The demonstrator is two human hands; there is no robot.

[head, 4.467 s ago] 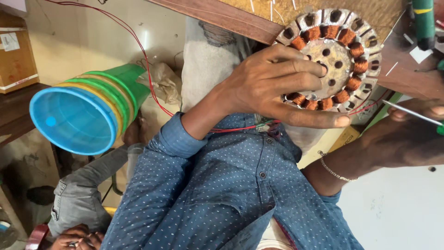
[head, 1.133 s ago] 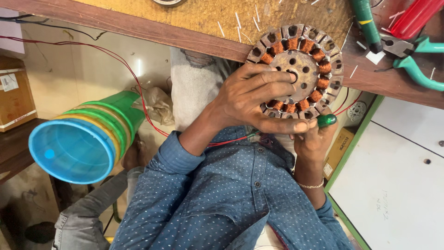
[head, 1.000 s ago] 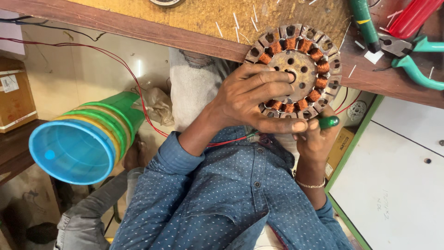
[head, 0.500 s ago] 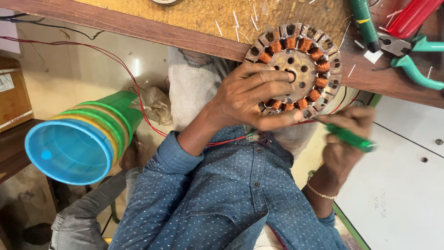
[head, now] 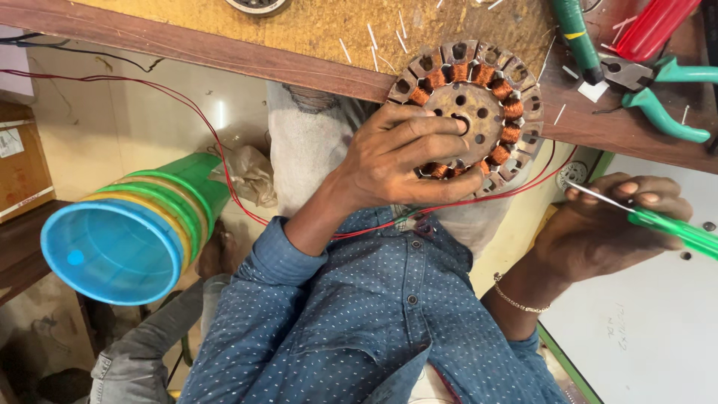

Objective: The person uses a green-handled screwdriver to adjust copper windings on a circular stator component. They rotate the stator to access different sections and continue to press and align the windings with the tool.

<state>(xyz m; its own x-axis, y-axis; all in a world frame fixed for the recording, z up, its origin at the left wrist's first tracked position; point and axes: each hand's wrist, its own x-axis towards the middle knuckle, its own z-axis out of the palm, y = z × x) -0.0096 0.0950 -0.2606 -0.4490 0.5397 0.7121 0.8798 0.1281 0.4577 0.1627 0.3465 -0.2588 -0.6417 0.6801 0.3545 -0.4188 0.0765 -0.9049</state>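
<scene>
Here my left hand (head: 400,161) clamps the copper-wound stator (head: 471,112) against the wooden bench edge (head: 224,52), so its slots face me. My right hand (head: 606,228), apart at the right, pinches a green-handled screwdriver (head: 666,228), shaft pointing toward the windings.

stator (head: 479,105) copper-orange coils | screwdriver (head: 673,228) green | shirt (head: 389,322) blue, white-dotted | buckets (head: 127,239) blue-yellow-green
</scene>
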